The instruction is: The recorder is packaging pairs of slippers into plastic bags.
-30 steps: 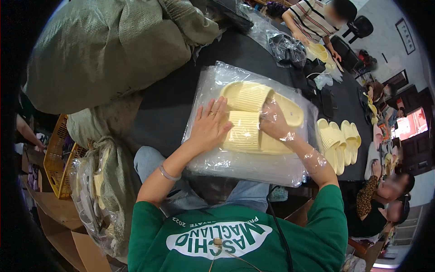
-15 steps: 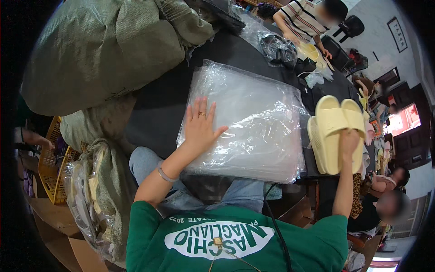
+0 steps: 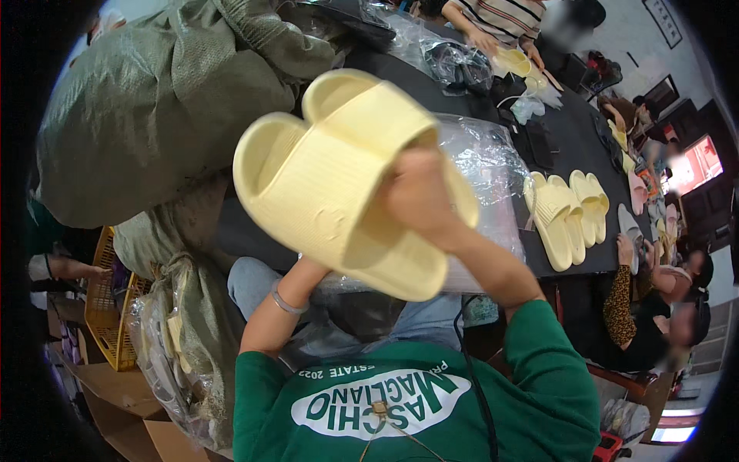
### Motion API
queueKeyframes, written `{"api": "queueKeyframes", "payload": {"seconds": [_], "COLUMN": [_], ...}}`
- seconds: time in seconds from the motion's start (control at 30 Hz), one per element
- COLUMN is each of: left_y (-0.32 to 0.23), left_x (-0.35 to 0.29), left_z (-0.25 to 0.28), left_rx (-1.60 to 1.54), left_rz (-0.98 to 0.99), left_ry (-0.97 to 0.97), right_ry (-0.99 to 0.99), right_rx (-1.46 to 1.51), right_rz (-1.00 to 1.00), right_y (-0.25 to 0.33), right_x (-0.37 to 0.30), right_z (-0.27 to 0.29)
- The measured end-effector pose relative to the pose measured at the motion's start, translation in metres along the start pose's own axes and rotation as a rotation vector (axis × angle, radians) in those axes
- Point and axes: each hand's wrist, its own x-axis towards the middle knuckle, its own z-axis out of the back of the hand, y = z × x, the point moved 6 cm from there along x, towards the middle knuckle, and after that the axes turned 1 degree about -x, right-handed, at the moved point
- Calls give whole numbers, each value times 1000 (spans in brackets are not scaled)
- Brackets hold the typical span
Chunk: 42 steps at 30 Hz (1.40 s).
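A pair of pale yellow slide slippers (image 3: 315, 192) is held up in front of me, tilted toward the upper left. My right hand (image 3: 419, 189) is closed round the slippers at the strap openings and a little blurred. They cover my left hand; only its wrist and forearm (image 3: 289, 292), with a grey bangle, show below them. Under and behind the slippers lies a stack of clear plastic bags (image 3: 493, 173), largely covered from view. Two more pairs of yellow slippers, one nearer (image 3: 550, 223) and one farther right (image 3: 591, 204), rest on the black table.
A big grey-green woven sack (image 3: 162, 115) bulges at the left of the black table (image 3: 454, 104). Below it are a yellow basket (image 3: 108, 308), another sack with bagged slippers (image 3: 185, 346) and cardboard boxes (image 3: 115, 385). A co-worker's hands (image 3: 483, 40) handle yellow slippers across the table; others sit along the right.
My right hand has lifted a pair of yellow slippers from the table's right side and brought it left, over the bags. My left hand, earlier flat on the bags, is now hidden.
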Motion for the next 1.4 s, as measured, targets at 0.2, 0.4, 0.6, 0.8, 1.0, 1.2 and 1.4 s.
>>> {"api": "queueKeyframes", "payload": {"seconds": [0.2, 0.4, 0.6, 0.8, 1.0, 1.2, 1.4], "left_y": [26, -11, -8, -14, -14, -13, -27], "left_x": [-10, 11, 10, 11, 12, 8, 7], "left_z": [-5, -2, -3, -4, -3, -5, 17], "left_rx": [285, 904, 928, 969, 990, 986, 870], "left_rz": [-201, 215, 201, 204, 184, 161, 83], "left_ry": [-77, 41, 27, 56, 22, -6, -86], "right_ry": [187, -51, -151, -333, -373, -242, -597], "right_rx": [-69, -493, -606, -695, -1073, -1075, -936], "right_rz": [-224, -404, -582, -708, -900, -1359, -1082], "right_y": [-96, -199, -235, -251, -355, -485, -407], "right_x": [-79, -114, -138, -159, -211, -263, -238], "right_z": [-72, 39, 130, 220, 278, 369, 340]}}
